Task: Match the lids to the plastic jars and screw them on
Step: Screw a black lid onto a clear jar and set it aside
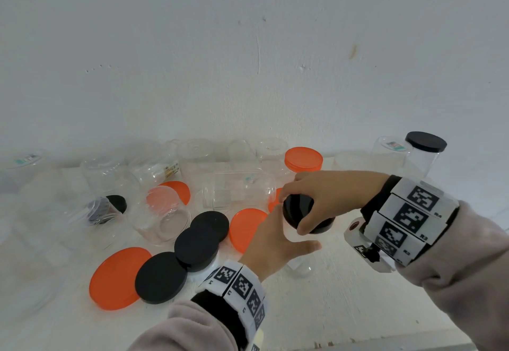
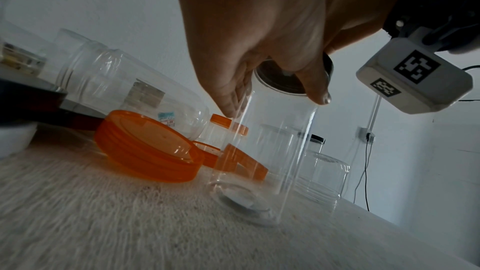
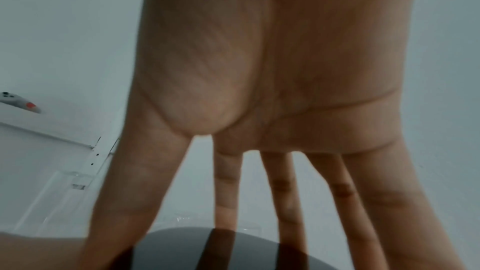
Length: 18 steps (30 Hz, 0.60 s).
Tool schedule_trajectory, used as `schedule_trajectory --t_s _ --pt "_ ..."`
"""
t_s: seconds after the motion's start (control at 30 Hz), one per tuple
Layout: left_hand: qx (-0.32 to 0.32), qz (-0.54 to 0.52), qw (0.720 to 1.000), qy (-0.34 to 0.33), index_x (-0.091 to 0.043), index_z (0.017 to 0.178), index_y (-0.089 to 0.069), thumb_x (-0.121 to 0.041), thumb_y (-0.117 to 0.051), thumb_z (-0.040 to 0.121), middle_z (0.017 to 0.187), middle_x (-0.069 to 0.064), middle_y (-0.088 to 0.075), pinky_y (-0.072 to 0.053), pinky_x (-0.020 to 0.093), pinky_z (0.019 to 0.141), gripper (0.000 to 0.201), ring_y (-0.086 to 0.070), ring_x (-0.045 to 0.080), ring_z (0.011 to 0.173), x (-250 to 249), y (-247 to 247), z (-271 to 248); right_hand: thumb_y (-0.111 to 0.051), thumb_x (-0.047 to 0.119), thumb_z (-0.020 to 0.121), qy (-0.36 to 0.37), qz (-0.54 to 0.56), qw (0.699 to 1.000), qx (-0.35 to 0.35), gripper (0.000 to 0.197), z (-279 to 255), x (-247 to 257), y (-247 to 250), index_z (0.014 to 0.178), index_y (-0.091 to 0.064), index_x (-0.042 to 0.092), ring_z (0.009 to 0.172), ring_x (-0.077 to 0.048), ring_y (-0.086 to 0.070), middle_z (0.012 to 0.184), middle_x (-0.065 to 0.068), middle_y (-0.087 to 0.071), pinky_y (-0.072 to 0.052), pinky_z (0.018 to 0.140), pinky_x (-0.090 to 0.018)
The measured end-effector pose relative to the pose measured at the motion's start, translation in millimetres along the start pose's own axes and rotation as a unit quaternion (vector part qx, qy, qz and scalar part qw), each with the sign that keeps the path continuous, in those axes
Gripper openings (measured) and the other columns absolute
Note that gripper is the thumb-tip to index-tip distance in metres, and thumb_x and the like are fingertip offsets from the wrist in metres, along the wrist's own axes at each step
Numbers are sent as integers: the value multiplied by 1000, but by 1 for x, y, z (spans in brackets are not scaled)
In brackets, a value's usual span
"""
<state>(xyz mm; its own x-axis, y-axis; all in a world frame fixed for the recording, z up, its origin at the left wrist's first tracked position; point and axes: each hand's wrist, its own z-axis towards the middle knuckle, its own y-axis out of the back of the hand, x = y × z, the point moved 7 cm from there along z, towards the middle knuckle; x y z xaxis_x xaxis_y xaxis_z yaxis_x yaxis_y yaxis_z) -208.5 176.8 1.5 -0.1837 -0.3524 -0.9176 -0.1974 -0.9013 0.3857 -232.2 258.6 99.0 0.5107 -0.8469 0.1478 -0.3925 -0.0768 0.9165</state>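
Note:
A clear plastic jar (image 1: pixel 298 266) stands upright on the white table, right of centre. My left hand (image 1: pixel 281 240) grips its wall just below the rim, thumb on the near side. A black lid (image 1: pixel 298 207) sits on the jar's mouth, and my right hand (image 1: pixel 296 213) grips it from above, fingers spread round its edge. In the left wrist view my left hand (image 2: pixel 275 104) wraps the jar (image 2: pixel 265 151) under the lid (image 2: pixel 280 83). In the right wrist view my right hand (image 3: pixel 197 239) reaches down onto the lid (image 3: pixel 182 249). Whether the threads have caught is hidden.
Loose black lids (image 1: pixel 161 277) and orange lids (image 1: pixel 118 277) lie left of my hands. Several clear jars (image 1: pixel 237 190) lie or stand along the wall. An orange-capped jar (image 1: pixel 303 159) and a black-capped jar (image 1: pixel 425 142) stand at the back right. The table's front edge runs below my wrists.

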Motion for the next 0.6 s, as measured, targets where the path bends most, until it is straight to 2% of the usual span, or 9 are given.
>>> schedule_trajectory --t_s 0.1,0.2,0.27,0.33,0.4,0.43,0.53,0.6 --pt "3 -7 1000 8 -44 125 -35 -42 -83 68 121 -24 -55 -39 7 82 75 -50 -11 109 2 -1 1 -64 62 77 -30 -19 999 -10 62 2 -2 -2 130 -41 39 97 -16 -51 111 7 -43 -48 78 -29" --pt "4 -4 1000 10 -43 125 -34 -40 -83 69 123 -22 -54 -39 8 82 75 -50 -8 110 3 -1 2 -62 63 78 -50 -24 998 -7 67 2 -2 -1 134 -38 35 97 -18 -51 113 5 -42 -47 77 -29" --pt "2 -2 1000 10 -44 124 -33 -40 -83 68 121 -22 -54 -39 9 84 75 -50 -7 109 4 -1 2 -70 53 77 -45 -16 999 16 71 0 1 0 137 -35 39 104 -18 -49 118 6 -40 -49 84 -33" --pt "-2 9 1000 7 -44 126 -33 -42 -83 68 115 -28 -52 -38 3 81 77 -48 -15 104 2 -1 2 -78 38 73 -29 -18 998 49 76 -3 4 1 136 -35 45 112 -18 -46 123 8 -38 -49 91 -38" --pt "-4 9 1000 1 -40 133 -33 -43 -83 68 112 -32 -50 -35 -3 78 82 -44 -23 101 1 -1 2 -80 29 72 -13 -24 998 61 77 -5 5 1 134 -38 45 114 -19 -45 124 8 -38 -50 92 -40" --pt "-4 7 1000 -1 -40 133 -33 -43 -83 68 112 -32 -50 -35 -3 78 82 -44 -24 102 0 -1 2 -80 28 71 -9 -22 998 56 76 -5 4 2 134 -40 44 114 -18 -45 123 8 -39 -50 92 -40" --pt "-6 5 1000 0 -44 124 -35 -43 -83 68 114 -27 -53 -38 4 81 74 -49 -15 103 1 -1 1 -78 44 71 -16 -16 999 31 72 -3 0 2 132 -41 44 108 -16 -50 116 10 -42 -51 90 -38" --pt "-4 -1 1000 3 -48 120 -34 -42 -83 68 115 -26 -55 -39 7 82 71 -50 -14 105 2 0 1 -72 59 70 -37 -17 999 22 70 -2 -4 0 130 -40 44 100 -20 -58 112 8 -43 -55 85 -39"
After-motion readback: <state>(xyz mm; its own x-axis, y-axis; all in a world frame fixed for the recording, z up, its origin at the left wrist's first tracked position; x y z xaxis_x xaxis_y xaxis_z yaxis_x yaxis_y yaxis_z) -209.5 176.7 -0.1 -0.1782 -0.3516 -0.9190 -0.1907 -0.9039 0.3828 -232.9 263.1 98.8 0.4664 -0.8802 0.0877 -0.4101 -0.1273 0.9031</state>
